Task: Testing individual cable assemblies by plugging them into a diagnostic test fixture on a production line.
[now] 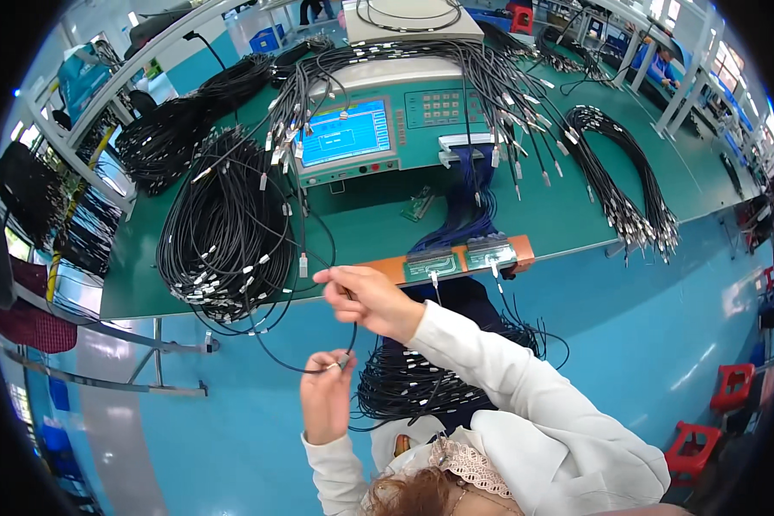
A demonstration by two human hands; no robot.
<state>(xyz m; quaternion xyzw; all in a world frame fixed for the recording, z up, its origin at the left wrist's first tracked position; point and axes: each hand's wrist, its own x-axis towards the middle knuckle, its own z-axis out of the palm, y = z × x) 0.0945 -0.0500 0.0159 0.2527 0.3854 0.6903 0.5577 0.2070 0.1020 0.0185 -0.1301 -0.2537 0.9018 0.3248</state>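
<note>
The right hand [365, 297] pinches a thin black cable [305, 368] between thumb and fingers, just below the front edge of the green desk [365, 232]. The left hand [327, 391] sits lower, closed on the same cable's metal connector end; its fingertips hide the plug itself. The cable sags in a loop between both hands and runs up toward the coiled cable bundle [224, 232], left of the tester. More black cables [421, 387] lie on the person's lap, partly covered by the white sleeve [499, 378]. Behind the hands, the cable tester [361, 129] with a blue screen stands on the desk; hanging leads cross its face. Right of it lies another looped bundle [619, 185].
</note>
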